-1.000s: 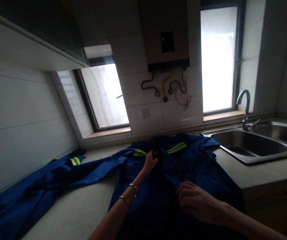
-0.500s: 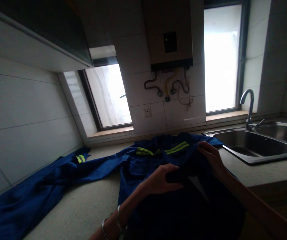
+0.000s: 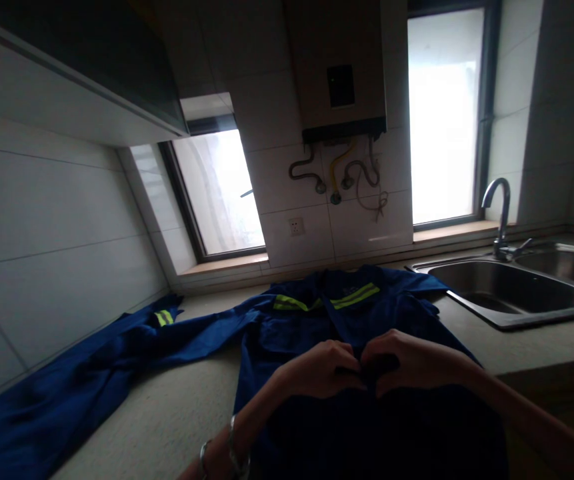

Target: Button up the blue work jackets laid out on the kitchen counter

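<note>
A dark blue work jacket [image 3: 287, 327] with yellow-green reflective stripes lies spread on the counter, its lower part hanging toward me in deep shadow. My left hand [image 3: 321, 369], with bangles at the wrist, is closed on the jacket's front near the middle. Right beside it, my right hand [image 3: 407, 363] also pinches the front cloth, fingers curled. The two hands meet at the knuckles, and the exact bit of cloth between the fingertips is too dark to make out. Another blue garment [image 3: 67, 393] with a striped band lies along the left wall, overlapped by the jacket's sleeve.
The stone-look counter [image 3: 181, 407] runs under the clothes. At the right is a double steel sink [image 3: 507, 323] with a tall tap [image 3: 501, 213]. A water heater [image 3: 337, 67] hangs on the tiled wall between two windows, and a cabinet [image 3: 91, 73] juts out at upper left.
My right hand has come down and left from the jacket's right side to meet my left hand at the middle. The raised right front flap now lies lower.
</note>
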Demonstrator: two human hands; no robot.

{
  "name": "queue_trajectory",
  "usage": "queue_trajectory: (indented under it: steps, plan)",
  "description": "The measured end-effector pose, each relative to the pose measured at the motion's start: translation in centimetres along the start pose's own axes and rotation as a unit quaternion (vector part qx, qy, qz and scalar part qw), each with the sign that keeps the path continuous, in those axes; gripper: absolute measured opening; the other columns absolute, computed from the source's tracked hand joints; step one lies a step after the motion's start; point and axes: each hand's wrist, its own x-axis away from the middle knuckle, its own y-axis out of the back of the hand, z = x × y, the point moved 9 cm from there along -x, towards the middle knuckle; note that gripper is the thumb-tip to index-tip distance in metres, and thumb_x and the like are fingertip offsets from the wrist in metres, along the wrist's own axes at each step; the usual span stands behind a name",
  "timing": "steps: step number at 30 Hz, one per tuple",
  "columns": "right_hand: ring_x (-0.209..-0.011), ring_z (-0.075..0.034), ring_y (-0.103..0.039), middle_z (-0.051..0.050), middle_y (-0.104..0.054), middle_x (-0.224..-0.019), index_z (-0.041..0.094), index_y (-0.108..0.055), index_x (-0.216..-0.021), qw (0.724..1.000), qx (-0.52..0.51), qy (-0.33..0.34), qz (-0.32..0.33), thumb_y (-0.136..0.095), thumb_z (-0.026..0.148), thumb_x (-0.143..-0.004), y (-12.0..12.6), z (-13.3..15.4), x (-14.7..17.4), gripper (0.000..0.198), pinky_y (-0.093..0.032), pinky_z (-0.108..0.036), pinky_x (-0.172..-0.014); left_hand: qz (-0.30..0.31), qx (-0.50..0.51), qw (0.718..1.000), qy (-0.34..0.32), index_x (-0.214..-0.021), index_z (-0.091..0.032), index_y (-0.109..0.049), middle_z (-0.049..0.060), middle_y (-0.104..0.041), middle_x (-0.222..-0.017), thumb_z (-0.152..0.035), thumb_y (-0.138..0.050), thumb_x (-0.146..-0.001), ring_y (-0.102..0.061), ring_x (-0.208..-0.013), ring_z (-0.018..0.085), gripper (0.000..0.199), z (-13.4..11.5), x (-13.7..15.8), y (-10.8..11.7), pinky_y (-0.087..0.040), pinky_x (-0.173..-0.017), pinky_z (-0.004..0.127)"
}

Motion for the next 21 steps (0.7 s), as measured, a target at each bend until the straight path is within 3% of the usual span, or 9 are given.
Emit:
queue_trajectory:
  steps: [6, 11, 13, 14, 16, 18, 19, 21]
  plan:
    - [-0.051, -0.004, -0.036, 0.007, -0.045, -0.057, 0.013, -0.06, -0.07, 1.0, 0.012, -0.007, -0.006, -0.064, 0.042, -0.075, -2.2, -1.9, -0.9, 0.03, -0.026, -0.016, -0.047, -0.02, -0.036, 0.999, -0.019, -0.077, -0.017, -0.068, 0.004, -0.062, -0.071, -0.029, -0.055, -0.084, -0.058, -0.071, 0.012, 0.02, 0.3, 0.1, 0.2, -0.042, -0.066, 0.019]
    - [-0.05, -0.005, -0.033, 0.006, -0.039, -0.053, 0.014, -0.05, -0.058, 0.987, 0.101, 0.029, -0.122, -0.053, 0.04, -0.085, -0.6, -1.3, -0.3, 0.037, -0.025, -0.019, -0.05, -0.104, -0.088, 0.99, 0.033, -0.077, -0.017, -0.07, 0.004, -0.061, -0.061, -0.029, -0.053, -0.085, -0.056, -0.064, 0.012, 0.023, 1.6, 0.0, 1.4, -0.04, -0.066, 0.022]
    - [-0.049, -0.005, -0.032, 0.007, -0.038, -0.051, 0.014, -0.051, -0.057, 0.986, 0.111, 0.007, -0.128, -0.054, 0.04, -0.084, -0.1, -1.7, 0.0, 0.037, -0.025, -0.02, -0.049, -0.123, -0.069, 0.987, 0.071, -0.077, -0.017, -0.071, 0.004, -0.062, -0.062, -0.032, -0.054, -0.085, -0.056, -0.064, 0.012, 0.024, 2.4, 0.2, 2.0, -0.041, -0.066, 0.022]
    - [-0.048, -0.004, -0.031, 0.007, -0.038, -0.05, 0.014, -0.053, -0.057, 0.992, 0.091, -0.011, -0.088, -0.056, 0.041, -0.082, -0.4, -2.2, 0.1, 0.037, -0.024, -0.019, -0.048, -0.107, -0.038, 0.99, 0.079, -0.079, -0.016, -0.071, 0.004, -0.063, -0.065, -0.034, -0.056, -0.083, -0.057, -0.065, 0.012, 0.024, 2.5, 0.2, 2.0, -0.042, -0.065, 0.021]
    - [-0.045, -0.004, -0.034, 0.007, -0.043, -0.049, 0.013, -0.058, -0.06, 0.997, 0.009, -0.048, 0.066, -0.062, 0.045, -0.075, -2.3, -3.1, 0.3, 0.036, -0.025, -0.017, -0.044, -0.055, 0.047, 0.995, 0.071, -0.087, -0.017, -0.071, 0.005, -0.068, -0.078, -0.038, -0.059, -0.08, -0.06, -0.073, 0.014, 0.025, 2.1, 0.4, 2.1, -0.044, -0.068, 0.021]
    - [-0.048, -0.005, -0.045, 0.005, -0.054, -0.055, 0.013, -0.065, -0.07, 0.968, -0.099, -0.082, 0.217, -0.063, 0.047, -0.073, -4.2, -3.6, 1.0, 0.034, -0.033, -0.015, -0.046, -0.036, 0.122, 0.99, 0.053, -0.096, -0.019, -0.07, 0.006, -0.069, -0.093, -0.041, -0.058, -0.081, -0.061, -0.087, 0.017, 0.029, 1.2, 0.8, 3.2, -0.046, -0.078, 0.024]
    - [-0.052, -0.006, -0.051, 0.003, -0.059, -0.061, 0.014, -0.067, -0.076, 0.952, -0.15, -0.094, 0.249, -0.062, 0.046, -0.074, -4.4, -3.9, 1.1, 0.033, -0.039, -0.015, -0.051, -0.052, 0.143, 0.987, 0.053, -0.098, -0.02, -0.07, 0.007, -0.068, -0.098, -0.042, -0.055, -0.083, -0.06, -0.094, 0.018, 0.031, 1.1, 1.1, 4.3, -0.045, -0.083, 0.026]
    - [-0.063, -0.01, -0.06, -0.001, -0.065, -0.07, 0.013, -0.067, -0.086, 0.941, -0.234, -0.106, 0.221, -0.06, 0.045, -0.076, -3.6, -5.0, -0.3, 0.033, -0.046, -0.019, -0.062, -0.107, 0.162, 0.979, 0.063, -0.097, -0.02, -0.07, 0.008, -0.068, -0.1, -0.045, -0.047, -0.086, -0.06, -0.098, 0.019, 0.035, 1.4, 2.0, 6.9, -0.044, -0.087, 0.028]
